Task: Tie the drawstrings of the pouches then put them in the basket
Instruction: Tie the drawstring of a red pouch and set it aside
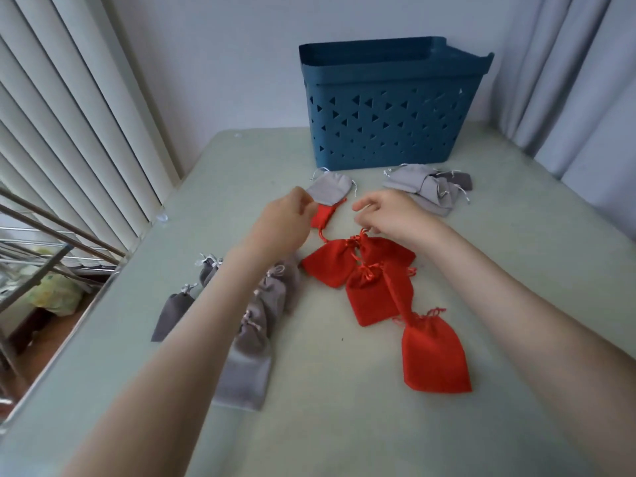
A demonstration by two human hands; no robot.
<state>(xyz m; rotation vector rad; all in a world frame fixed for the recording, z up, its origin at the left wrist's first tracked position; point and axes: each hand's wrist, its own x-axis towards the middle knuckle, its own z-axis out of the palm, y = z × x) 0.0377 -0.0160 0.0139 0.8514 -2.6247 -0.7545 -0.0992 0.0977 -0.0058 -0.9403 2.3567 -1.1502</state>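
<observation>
pinching a pale grey pouch (330, 189) lying over a small red pouch (322, 217), left hand (285, 223), right hand (392, 216) curled, grip unclear

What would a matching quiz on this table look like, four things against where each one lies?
Things:
1 basket
2 red pouches
3 dark grey pouches
4 light grey pile

Places:
A near the left edge of the table
B far end of the table
C just in front of the basket, to the right
D middle of the table

Pairs: 1-B, 2-D, 3-A, 4-C
</observation>
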